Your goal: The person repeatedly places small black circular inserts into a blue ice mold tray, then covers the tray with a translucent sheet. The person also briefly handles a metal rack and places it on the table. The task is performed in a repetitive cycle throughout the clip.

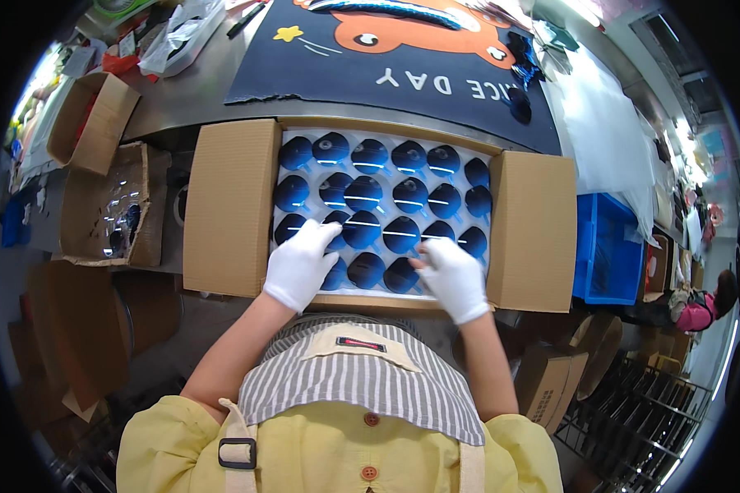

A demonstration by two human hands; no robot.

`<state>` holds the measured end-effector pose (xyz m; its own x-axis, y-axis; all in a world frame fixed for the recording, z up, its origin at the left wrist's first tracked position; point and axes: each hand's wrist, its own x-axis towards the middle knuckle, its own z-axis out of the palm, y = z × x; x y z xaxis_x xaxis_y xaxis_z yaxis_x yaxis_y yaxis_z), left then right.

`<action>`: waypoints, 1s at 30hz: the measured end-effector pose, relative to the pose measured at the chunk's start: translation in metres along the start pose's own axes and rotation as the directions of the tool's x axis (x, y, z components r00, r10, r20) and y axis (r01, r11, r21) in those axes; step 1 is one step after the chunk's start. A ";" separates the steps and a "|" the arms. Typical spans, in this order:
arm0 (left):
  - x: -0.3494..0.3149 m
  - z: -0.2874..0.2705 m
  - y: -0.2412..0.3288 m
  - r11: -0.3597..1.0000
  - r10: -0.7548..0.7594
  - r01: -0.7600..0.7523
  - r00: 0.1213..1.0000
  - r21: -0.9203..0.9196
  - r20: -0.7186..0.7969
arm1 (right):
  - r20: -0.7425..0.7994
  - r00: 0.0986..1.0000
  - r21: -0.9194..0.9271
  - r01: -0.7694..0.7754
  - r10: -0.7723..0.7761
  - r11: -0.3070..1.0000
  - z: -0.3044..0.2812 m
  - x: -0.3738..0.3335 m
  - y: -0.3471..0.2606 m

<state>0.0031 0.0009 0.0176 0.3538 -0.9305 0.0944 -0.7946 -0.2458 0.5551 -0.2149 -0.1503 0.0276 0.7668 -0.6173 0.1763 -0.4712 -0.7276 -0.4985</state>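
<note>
An open cardboard box (230,205) lies in front of me, its side flaps folded out. Rows of round, blue-tinted lenses (362,194) with small tabs rest on a white sheet inside. My left hand (298,267), in a white glove, reaches over the near left of the rows. Its forefinger touches a lens in the third row, and its thumb stands apart from the finger. Also gloved in white, my right hand (452,279) is over the near right, with bare fingertips curled together beside a dark lens (401,235). Whatever lies between those fingertips is hidden.
Beyond the box lies a dark mat (321,78) with a cartoon print. A blue plastic bin (607,251) stands to the right, near white sheeting (596,123). On the left are a worn carton (107,205) with small items and another small carton (99,123).
</note>
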 end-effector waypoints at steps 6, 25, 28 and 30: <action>0.041 0.002 0.000 0.987 -0.030 -0.014 0.962 0.158 0.270 | 0.275 0.940 -0.165 -0.162 0.203 0.973 0.055 0.032 -0.036; 0.031 0.000 -0.010 0.987 -0.043 0.012 0.980 0.159 0.196 | 0.246 0.943 -0.219 -0.173 0.226 0.960 0.053 0.089 -0.012; 0.030 0.001 -0.013 0.994 -0.036 0.020 0.989 0.107 0.140 | 0.272 0.950 -0.147 -0.115 0.152 0.982 0.041 0.090 -0.001; 0.030 -0.001 -0.014 0.993 -0.073 0.056 0.982 0.101 0.174 | 0.187 0.977 -0.072 -0.094 0.106 0.993 0.018 0.099 0.024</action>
<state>0.0251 -0.0237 0.0134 0.3195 -0.9431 -0.0920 -0.8191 -0.3237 0.4736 -0.1428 -0.2232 0.0179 0.7802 -0.6243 -0.0394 -0.5715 -0.6859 -0.4505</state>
